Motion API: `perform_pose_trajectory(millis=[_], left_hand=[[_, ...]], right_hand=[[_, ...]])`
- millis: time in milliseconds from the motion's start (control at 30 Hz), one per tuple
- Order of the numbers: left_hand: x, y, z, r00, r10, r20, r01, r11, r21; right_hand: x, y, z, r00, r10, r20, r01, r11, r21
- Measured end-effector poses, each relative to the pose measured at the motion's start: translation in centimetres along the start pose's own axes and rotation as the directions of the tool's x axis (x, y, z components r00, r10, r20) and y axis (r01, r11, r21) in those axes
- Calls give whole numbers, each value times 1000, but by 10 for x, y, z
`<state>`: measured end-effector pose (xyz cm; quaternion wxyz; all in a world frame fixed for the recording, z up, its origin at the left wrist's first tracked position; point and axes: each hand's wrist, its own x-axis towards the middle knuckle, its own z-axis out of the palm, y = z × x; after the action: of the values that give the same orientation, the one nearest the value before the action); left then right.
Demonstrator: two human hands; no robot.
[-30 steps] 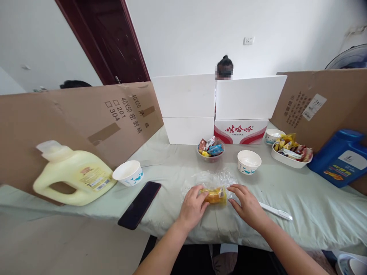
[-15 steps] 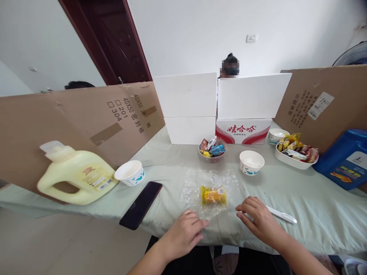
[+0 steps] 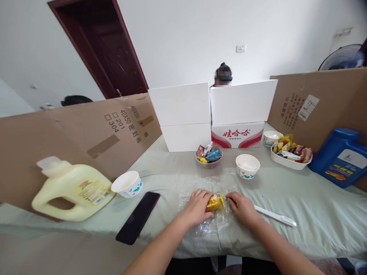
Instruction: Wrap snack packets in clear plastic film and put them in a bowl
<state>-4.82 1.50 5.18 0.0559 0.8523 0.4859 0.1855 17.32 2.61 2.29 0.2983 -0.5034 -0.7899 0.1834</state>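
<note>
A small yellow wrapped snack [image 3: 215, 201] lies inside a clear plastic bag [image 3: 210, 224] on the pale green tablecloth, near the table's front edge. My left hand [image 3: 197, 207] is curled over the snack's left end, fingers closed on it through the plastic. My right hand [image 3: 241, 206] pinches the right end of the same snack and bag. A white pen-like stick [image 3: 275, 216] lies just right of my right hand.
A black phone [image 3: 138, 217], a paper bowl [image 3: 127, 183] and a yellow jug [image 3: 73, 188] sit to the left. Beyond are a bowl of sweets [image 3: 209, 155], another paper bowl [image 3: 247, 166], a snack tray [image 3: 291, 153] and a blue jug [image 3: 340, 157]. Cardboard walls and white boxes [image 3: 183, 114] enclose the table; a person sits behind them.
Half a second ago both hands lay off the bag near the table edge. They have since moved forward and closed on the snack's two ends.
</note>
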Motion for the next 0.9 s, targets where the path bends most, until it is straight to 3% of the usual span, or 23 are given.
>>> perform_pose_trajectory(millis=[67,133,267,300,367,467,633,900], left_hand=[[-1,-4,-2,999,-32,39,33,999,-16],[5,-10,-14,992,-80,97,92,987,-134],[45,-16,-53,982,-134,130,177,895,-410],[59,-14,-63,985,-116,126,157,905,-394],[90,-7,-80,985,-84,153,115,972,-205],[136,8,-94,945,-230,233,202,969,139],[183,20,-91,909,-400,116,345,880,327],[200,15,-64,897,-432,95,354,829,432]], right_hand=[[-6,-3,2,1000,-11,25,13,997,-81],[-10,-8,1,998,-19,63,30,982,-188],[-9,-13,-2,994,-30,105,60,955,-291],[-9,-14,-2,994,-29,106,60,952,-299],[-8,-13,-2,994,-24,105,55,950,-308],[-9,-12,-1,994,-21,107,53,951,-304],[-9,-11,-1,995,-19,100,47,956,-290],[-9,-9,0,994,-6,107,36,959,-280]])
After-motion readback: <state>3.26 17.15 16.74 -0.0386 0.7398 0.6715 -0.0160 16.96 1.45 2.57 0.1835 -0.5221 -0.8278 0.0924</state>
